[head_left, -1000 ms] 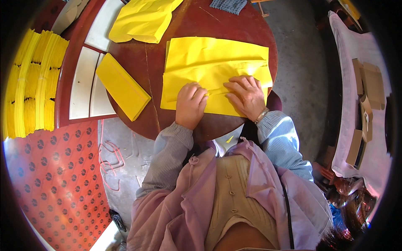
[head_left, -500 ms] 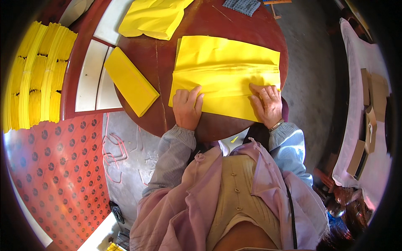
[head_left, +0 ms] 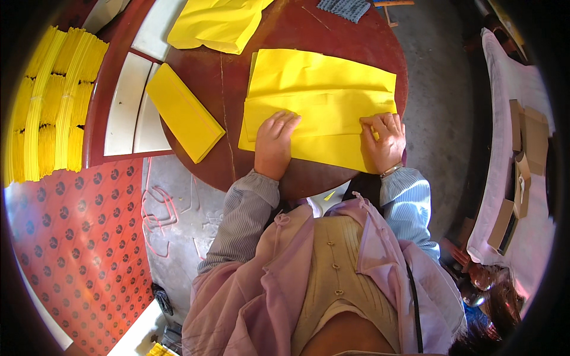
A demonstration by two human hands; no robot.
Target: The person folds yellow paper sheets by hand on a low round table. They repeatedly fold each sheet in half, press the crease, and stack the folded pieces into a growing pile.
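Observation:
A stack of wide yellow paper sheets (head_left: 320,74) lies on the round dark-red table, with a folded band running across its middle. My left hand (head_left: 274,145) is at the left part of the near side, its fingers bent and pressed together on the fold. At the right end, my right hand (head_left: 386,141) has its fingers curled and thumb against the same fold. Both hands grip the paper; the undersides of the fingers are hidden. Left of it lies a narrow folded yellow paper bundle (head_left: 185,113).
More yellow paper (head_left: 215,24) lies at the table's far side, near a grey-blue textured cloth (head_left: 344,8). Tied yellow bundles (head_left: 50,107) are stacked at the far left. To the right, cardboard boxes (head_left: 528,142) sit on a pale cloth-covered surface (head_left: 484,219).
The wrinkled middle of the paper is now a flatter, wider fold reaching nearer to me. My left hand has moved right and slightly farther away; my right hand has shifted slightly right.

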